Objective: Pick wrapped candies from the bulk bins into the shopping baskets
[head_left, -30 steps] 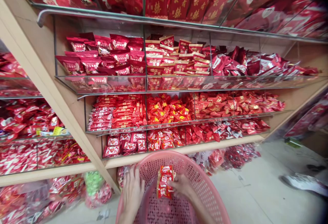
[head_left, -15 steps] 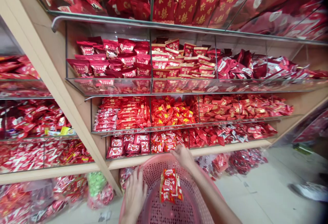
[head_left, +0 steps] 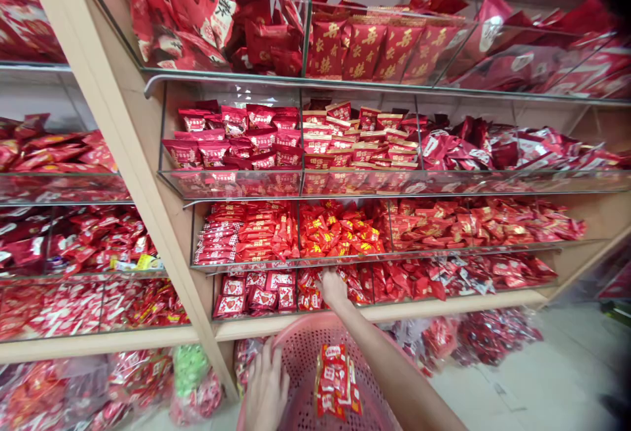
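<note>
My left hand rests on the left rim of a pink perforated basket, its fingers over the edge. Several red candy packets lie together inside the basket. Beyond the basket, my right hand reaches into the lowest shelf, among small red and white packets. Its fingertips are hidden among those packets, so what they hold, if anything, cannot be made out.
Glass-fronted shelves with red packets rise ahead; a glass edge runs just above my right hand. A wooden post stands at left. Bagged goods lie on the floor under the shelves.
My right hand has moved from the basket's far rim up into the lowest shelf. The view has shifted, so the shelves sit lower and further right. My left hand stays on the rim.
</note>
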A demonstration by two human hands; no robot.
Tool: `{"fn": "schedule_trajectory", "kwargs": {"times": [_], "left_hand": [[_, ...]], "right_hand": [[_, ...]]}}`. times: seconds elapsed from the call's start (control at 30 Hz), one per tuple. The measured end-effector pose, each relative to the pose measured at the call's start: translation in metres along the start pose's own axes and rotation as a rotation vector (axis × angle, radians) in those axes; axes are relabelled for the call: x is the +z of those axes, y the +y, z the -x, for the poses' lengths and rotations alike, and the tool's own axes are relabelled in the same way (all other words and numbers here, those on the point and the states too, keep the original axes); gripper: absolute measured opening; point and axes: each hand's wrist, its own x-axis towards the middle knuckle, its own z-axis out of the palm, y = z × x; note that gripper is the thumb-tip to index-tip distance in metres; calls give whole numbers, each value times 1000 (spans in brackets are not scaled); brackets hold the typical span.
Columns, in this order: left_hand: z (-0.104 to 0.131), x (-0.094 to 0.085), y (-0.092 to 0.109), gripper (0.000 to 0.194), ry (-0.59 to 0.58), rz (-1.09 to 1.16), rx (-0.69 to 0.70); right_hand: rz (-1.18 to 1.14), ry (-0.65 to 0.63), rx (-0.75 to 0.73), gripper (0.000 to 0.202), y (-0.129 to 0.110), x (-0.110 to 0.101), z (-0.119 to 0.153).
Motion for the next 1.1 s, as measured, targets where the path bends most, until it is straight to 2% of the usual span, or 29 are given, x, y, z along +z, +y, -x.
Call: {"fn": "schedule_trajectory", "kwargs": {"times": [0.27, 0.4, 0.67, 0.83, 0.97, 1.1], "left_hand": [[-2, -6, 4, 37, -41, -11, -5], [-2, -5, 3, 34, -40, -10, -3], [-4, -12, 5, 33, -54, -4, 6], [-5, -15, 7, 32, -55, 25, 8], [-6, -16, 8, 32, -53, 31, -5], [-6, -16, 7, 33, -80, 26, -9]], "right_hand": [[35, 1, -24, 34, 8, 0, -5], [30, 23, -25, 39, 10, 0, -3], [16, 52, 63, 38, 7, -6, 9], [-6, 41, 88, 46, 6, -9, 14], [-39, 25, 126, 52, 11, -12, 15], [-124, 41, 112, 47, 21, -11, 13]]}}
